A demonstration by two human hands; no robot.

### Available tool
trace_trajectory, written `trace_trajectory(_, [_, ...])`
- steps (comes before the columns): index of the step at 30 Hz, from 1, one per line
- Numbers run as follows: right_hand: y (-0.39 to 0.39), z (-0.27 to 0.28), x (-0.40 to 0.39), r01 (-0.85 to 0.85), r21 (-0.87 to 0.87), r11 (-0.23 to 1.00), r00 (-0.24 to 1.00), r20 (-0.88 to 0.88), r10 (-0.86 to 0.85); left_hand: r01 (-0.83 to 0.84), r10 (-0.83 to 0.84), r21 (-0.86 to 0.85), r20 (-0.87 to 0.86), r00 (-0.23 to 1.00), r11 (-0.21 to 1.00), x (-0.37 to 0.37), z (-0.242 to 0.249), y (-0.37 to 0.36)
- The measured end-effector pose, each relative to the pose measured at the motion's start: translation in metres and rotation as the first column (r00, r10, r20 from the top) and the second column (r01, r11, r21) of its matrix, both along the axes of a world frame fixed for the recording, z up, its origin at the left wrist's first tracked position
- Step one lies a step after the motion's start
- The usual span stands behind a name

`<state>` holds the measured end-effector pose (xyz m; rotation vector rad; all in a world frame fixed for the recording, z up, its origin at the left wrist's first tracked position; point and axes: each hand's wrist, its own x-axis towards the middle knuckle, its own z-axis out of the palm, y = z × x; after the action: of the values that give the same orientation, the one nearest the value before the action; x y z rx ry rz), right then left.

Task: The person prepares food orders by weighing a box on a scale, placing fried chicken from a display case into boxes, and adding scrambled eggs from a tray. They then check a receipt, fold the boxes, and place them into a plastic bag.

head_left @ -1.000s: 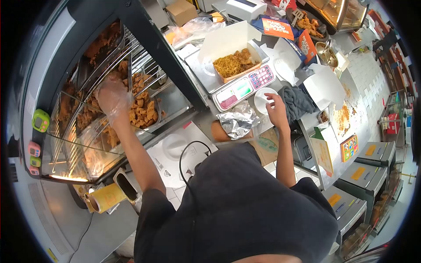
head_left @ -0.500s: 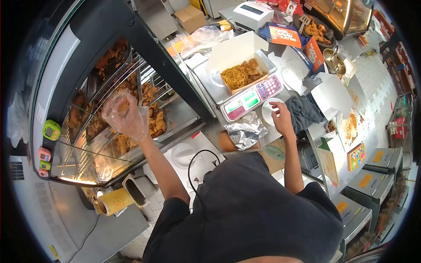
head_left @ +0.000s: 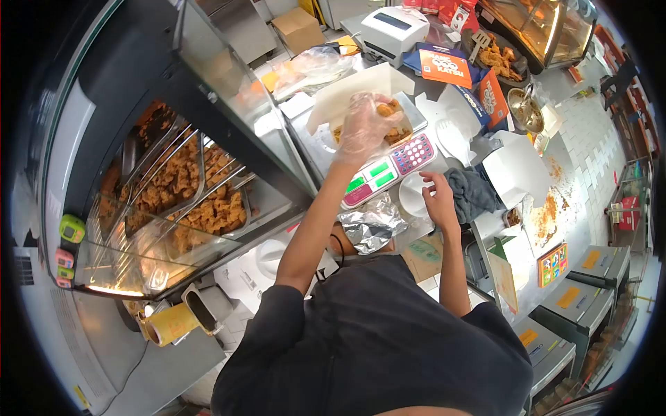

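Note:
My left hand point(head_left: 363, 128), in a clear plastic glove, reaches over the open white food box point(head_left: 347, 87). Its fingers are closed on a piece of fried chicken point(head_left: 387, 108), and they hide much of the noodles in the box. The box rests on a digital scale point(head_left: 415, 154) with lit green displays. My right hand point(head_left: 440, 200) hangs with loosely bent, parted fingers beside a round white dish point(head_left: 413, 194), holding nothing. A dark cloth point(head_left: 473, 194) lies just past it. Crumpled foil point(head_left: 374, 225) sits near the front of the counter.
To the left stands a glass warming cabinet point(head_left: 229, 104) with trays of fried chicken point(head_left: 163, 184). A white printer point(head_left: 395, 33), orange-and-blue boxes point(head_left: 447, 64) and a metal bowl point(head_left: 525, 114) are at the back. An open white carton point(head_left: 513, 173) stands on the right.
My left hand has moved right from inside the warming cabinet to above the food box, carrying a piece of fried chicken. My right hand has stayed beside the round dish.

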<state>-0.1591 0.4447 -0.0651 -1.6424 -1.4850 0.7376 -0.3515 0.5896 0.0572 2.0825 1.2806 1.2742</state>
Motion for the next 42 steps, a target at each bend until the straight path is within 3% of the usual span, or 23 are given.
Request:
trace_trajectory(1, [0.001, 0.001, 0.004, 0.007, -0.025, 1.000, 1.000, 0.000, -0.007, 0.007, -0.007, -0.001, 0.000, 1.000, 1.000, -0.002, -0.007, 0.003])
trace_trajectory(3, [0.000, -0.014, 0.018, 0.003, 0.036, 0.999, 1.000, 0.030, -0.005, 0.060, -0.080, 0.112, 0.189, 0.979, 0.992, -0.032, -0.003, -0.018])
trace_trajectory(5, [-0.003, -0.016, 0.028, 0.066, -0.068, 0.995, 0.997, -0.023, -0.068, -0.222, 0.209, 0.254, 0.075, 0.975, 0.941, -0.056, 0.046, -0.066])
trace_trajectory(6, [-0.001, -0.022, 0.035, 0.058, -0.072, 0.996, 0.998, 0.000, -0.058, -0.319, 0.393, 0.504, -0.044, 0.918, 0.802, -0.077, 0.065, -0.082])
trace_trajectory(7, [0.000, -0.024, 0.039, 0.054, -0.087, 0.995, 0.999, -0.003, -0.054, -0.409, 0.305, 0.516, 0.277, 0.911, 0.753, -0.094, 0.060, -0.090])
trace_trajectory(9, [0.006, -0.027, 0.044, 0.035, -0.058, 0.998, 0.999, 0.004, -0.035, -0.462, 0.119, 0.516, 0.566, 0.816, 0.722, -0.124, 0.078, -0.100])
trace_trajectory(10, [0.012, -0.032, 0.047, 0.016, -0.066, 0.998, 1.000, 0.003, -0.015, -0.523, 0.437, 0.527, 0.289, 0.852, 0.670, -0.142, 0.095, -0.105])
trace_trajectory(11, [0.019, -0.032, 0.046, -0.007, -0.075, 0.997, 1.000, 0.000, 0.007, -0.562, 0.691, 0.558, -0.028, 0.722, 0.611, -0.159, 0.109, -0.109])
trace_trajectory(12, [0.027, -0.029, 0.045, -0.021, -0.057, 0.998, 1.000, 0.002, 0.021, -0.575, 0.708, 0.553, -0.038, 0.705, 0.602, -0.173, 0.114, -0.111])
trace_trajectory(14, [0.044, -0.031, 0.041, -0.043, -0.023, 0.999, 0.999, -0.003, 0.043, -0.774, 0.835, 0.369, -0.421, 0.355, 0.515, -0.198, 0.120, -0.107])
trace_trajectory(15, [0.054, -0.028, 0.037, -0.061, -0.028, 0.998, 0.998, -0.005, 0.061, -0.782, 0.839, 0.369, -0.426, 0.338, 0.502, -0.220, 0.120, -0.103])
trace_trajectory(17, [0.070, -0.008, 0.027, -0.096, 0.039, 0.995, 0.994, -0.041, 0.097, -0.627, 0.613, 0.088, -0.353, 0.707, 0.774, -0.256, 0.115, -0.094])
trace_trajectory(18, [0.076, -0.001, 0.024, -0.110, 0.027, 0.994, 0.994, -0.010, 0.110, -0.634, 0.619, 0.085, -0.353, 0.702, 0.768, -0.257, 0.118, -0.089])
trace_trajectory(20, [0.085, 0.005, 0.017, -0.122, 0.021, 0.992, 0.991, -0.049, 0.123, -0.696, 0.382, -0.060, -0.800, 0.463, 0.716, -0.257, 0.129, -0.078])
trace_trajectory(21, [0.089, 0.006, 0.016, -0.123, 0.020, 0.992, 0.988, -0.092, 0.124, -0.700, 0.384, -0.060, -0.801, 0.459, 0.712, -0.272, 0.122, -0.073])
trace_trajectory(23, [0.092, 0.002, 0.015, -0.135, 0.020, 0.991, 0.985, -0.110, 0.136, -0.624, 0.351, -0.157, -0.712, 0.609, 0.765, -0.302, 0.107, -0.065])
trace_trajectory(24, [0.093, 0.000, 0.015, -0.142, 0.019, 0.990, 0.981, -0.127, 0.144, -0.622, 0.349, -0.154, -0.714, 0.607, 0.767, -0.308, 0.104, -0.065])
trace_trajectory(26, [0.090, -0.003, 0.015, -0.131, 0.012, 0.991, 0.980, -0.149, 0.131, -0.447, 0.288, -0.149, -0.580, 0.762, 0.882, -0.314, 0.102, -0.070])
trace_trajectory(30, [0.079, -0.012, 0.020, -0.100, 0.010, 0.995, 0.986, -0.130, 0.100, -0.581, 0.374, -0.186, -0.604, 0.704, 0.793, -0.304, 0.105, -0.073])
trace_trajectory(32, [0.070, -0.004, 0.022, -0.079, -0.038, 0.996, 0.987, -0.146, 0.073, -0.747, 0.525, -0.120, -0.640, 0.561, 0.653, -0.293, 0.108, -0.071])
trace_trajectory(38, [0.106, 0.010, 0.017, -0.026, -0.030, 0.999, 0.968, -0.250, 0.018, -0.707, 0.671, 0.018, -0.332, 0.663, 0.707, -0.296, 0.084, -0.078])
trace_trajectory(40, [0.134, 0.015, 0.003, -0.020, -0.041, 0.999, 0.962, -0.272, 0.008, -0.728, 0.676, 0.004, -0.374, 0.634, 0.685, -0.286, 0.094, -0.082])
trace_trajectory(42, [0.161, 0.006, -0.010, -0.057, 0.055, 0.997, 0.991, 0.127, 0.049, -0.754, 0.687, -0.001, -0.409, 0.600, 0.657, -0.281, 0.099, -0.086])
